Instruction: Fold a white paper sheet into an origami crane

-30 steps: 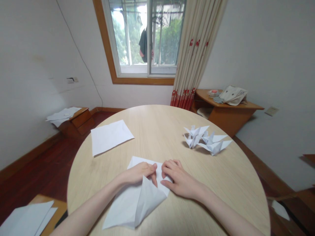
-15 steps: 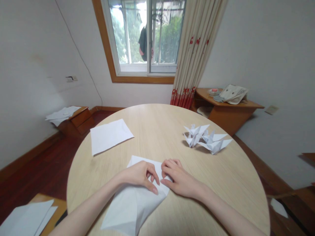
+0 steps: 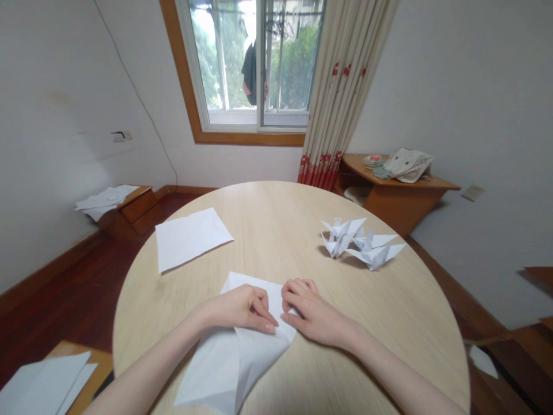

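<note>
A white sheet of paper (image 3: 216, 369), partly folded and creased, lies at the near side of the round table beneath both my hands. My left hand (image 3: 242, 308) rests over its middle, with thumb and forefinger brought together in a pinch on the folded layer. At the paper's right edge, my right hand (image 3: 313, 314) has its fingers curled over the corner and its thumb against it. The hands nearly meet. Parts of the sheet are hidden under the palms and the left forearm.
Several folded paper cranes (image 3: 360, 245) stand at the right of the round wooden table (image 3: 276, 230). A flat stack of white paper (image 3: 194, 239) lies at the left. More sheets (image 3: 47, 383) rest on a low surface at lower left. A corner desk (image 3: 389, 184) holds a cloth bag (image 3: 408, 164).
My left thumb and forefinger have closed together on the paper, from a more spread pose. The right hand keeps its place at the corner. The whole view has shifted slightly.
</note>
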Motion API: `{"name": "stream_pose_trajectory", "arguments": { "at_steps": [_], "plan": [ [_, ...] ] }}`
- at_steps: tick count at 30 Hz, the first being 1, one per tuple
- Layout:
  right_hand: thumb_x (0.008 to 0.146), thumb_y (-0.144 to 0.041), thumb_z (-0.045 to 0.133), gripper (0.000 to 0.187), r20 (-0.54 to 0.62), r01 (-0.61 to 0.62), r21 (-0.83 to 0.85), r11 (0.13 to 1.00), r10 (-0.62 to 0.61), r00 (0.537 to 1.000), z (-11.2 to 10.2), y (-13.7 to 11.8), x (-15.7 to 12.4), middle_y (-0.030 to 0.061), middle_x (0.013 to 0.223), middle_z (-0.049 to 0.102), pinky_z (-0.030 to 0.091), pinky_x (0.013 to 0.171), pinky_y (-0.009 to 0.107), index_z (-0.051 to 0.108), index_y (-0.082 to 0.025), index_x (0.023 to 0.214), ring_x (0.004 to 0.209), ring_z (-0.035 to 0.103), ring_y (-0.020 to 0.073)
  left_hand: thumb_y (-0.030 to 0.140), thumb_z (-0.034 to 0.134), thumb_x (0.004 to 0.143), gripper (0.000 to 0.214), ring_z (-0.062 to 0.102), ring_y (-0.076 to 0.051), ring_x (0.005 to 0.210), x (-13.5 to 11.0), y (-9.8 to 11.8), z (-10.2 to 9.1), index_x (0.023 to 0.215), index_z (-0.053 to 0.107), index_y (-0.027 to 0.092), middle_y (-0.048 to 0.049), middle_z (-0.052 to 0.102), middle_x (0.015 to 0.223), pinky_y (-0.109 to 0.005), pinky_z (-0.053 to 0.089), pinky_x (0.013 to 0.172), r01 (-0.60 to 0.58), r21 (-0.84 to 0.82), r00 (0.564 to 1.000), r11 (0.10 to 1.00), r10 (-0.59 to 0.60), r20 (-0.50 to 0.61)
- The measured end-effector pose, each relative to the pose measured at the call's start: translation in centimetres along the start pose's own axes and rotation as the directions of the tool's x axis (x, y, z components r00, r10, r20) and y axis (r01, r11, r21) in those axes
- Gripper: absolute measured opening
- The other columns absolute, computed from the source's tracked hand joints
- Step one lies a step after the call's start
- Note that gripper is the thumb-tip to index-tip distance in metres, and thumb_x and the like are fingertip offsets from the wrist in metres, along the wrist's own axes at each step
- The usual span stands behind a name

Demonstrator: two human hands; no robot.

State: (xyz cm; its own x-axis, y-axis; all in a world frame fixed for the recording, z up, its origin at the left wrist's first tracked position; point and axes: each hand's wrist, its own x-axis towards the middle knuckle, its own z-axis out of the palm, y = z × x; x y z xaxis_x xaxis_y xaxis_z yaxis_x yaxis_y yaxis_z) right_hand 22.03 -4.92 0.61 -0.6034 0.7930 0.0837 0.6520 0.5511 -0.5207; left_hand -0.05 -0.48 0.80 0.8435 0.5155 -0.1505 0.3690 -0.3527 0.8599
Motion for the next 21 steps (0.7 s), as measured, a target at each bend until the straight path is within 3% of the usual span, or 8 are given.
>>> {"name": "stream_pose_trajectory", "arguments": {
  "at_steps": [8,16,21],
  "plan": [
    [0.088,-0.018,0.056,0.011,0.002,-0.001,-0.006,1.0,0.001,1.0,-0.07,-0.11,0.01,0.0021,0.094,0.053,0.031,0.091,0.038,0.05,-0.019,0.08,0.097,0.048,0.019,0.061,0.061,0.08,0.047,0.05,-0.011,0.064,-0.07,0.26,0.05,0.089,0.078,0.018,-0.0013,0.052,0.077,-0.022,0.035,0.059,0.005,0.022,1.0,1.0,-0.005,-0.001],
    [0.087,-0.018,0.056,0.009,0.004,-0.003,-0.022,1.0,0.003,1.0,-0.18,-0.32,-0.01,0.002,0.095,0.053,0.032,0.091,0.038,0.049,-0.02,0.083,0.098,0.048,0.0193,0.051,0.064,0.082,0.035,0.047,-0.009,0.061,-0.17,0.66,0.04,0.095,0.077,0.022,-0.0001,0.052,0.076,-0.02,0.032,0.054,0.02,0.06,1.0,0.998,-0.02,-0.004],
    [0.087,-0.018,0.055,0.006,-0.062,0.001,-0.037,0.999,-0.003,0.998,-0.95,-0.59,-0.25,0.0039,0.1,0.054,0.031,0.093,0.041,0.05,-0.021,0.087,0.101,0.048,0.0209,0.047,0.065,0.082,0.032,0.045,-0.009,0.059,-0.06,0.73,0.11,0.094,0.078,0.02,0.0002,0.05,0.072,-0.021,0.031,0.052,0.004,0.076,1.0,0.997,-0.002,-0.022]
  ]
}}
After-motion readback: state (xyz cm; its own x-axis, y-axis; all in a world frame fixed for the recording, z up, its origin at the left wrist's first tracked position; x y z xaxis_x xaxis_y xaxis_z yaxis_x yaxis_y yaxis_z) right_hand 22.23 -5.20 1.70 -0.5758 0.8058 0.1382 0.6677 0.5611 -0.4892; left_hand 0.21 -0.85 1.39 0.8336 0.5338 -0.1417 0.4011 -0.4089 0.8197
